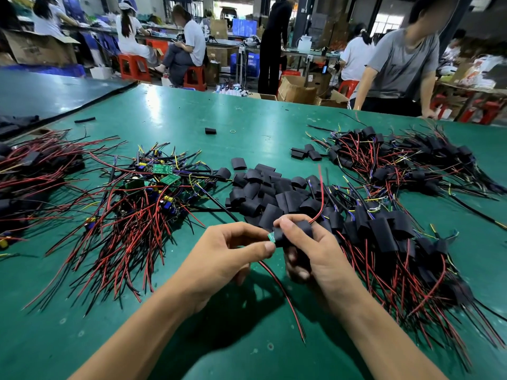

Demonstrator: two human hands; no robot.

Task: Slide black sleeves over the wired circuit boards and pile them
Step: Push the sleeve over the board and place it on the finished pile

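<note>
A heap of bare boards (153, 185) with red and black wires lies toward the left side of the table (192, 111). The loose sleeves (269, 190) are heaped mid-table, and covered pieces (384, 229) pile up toward the right edge.

Close to the near edge, both hands meet on one piece. The left hand (233, 250) pinches the green end of the circuit board (271, 237) between thumb and forefinger. The right hand (315, 250), just beside it, is curled round the black sleeve (293, 231).

The sleeve's long axis runs roughly left to right between the hands. The board pokes out of its left end and a red wire (318, 198) leaves the right end.

The board looks nearly covered, so the coming move probably runs along that axis, the sleeve going leftward over the green tip. The right hand is nearer the covered pile.
</note>
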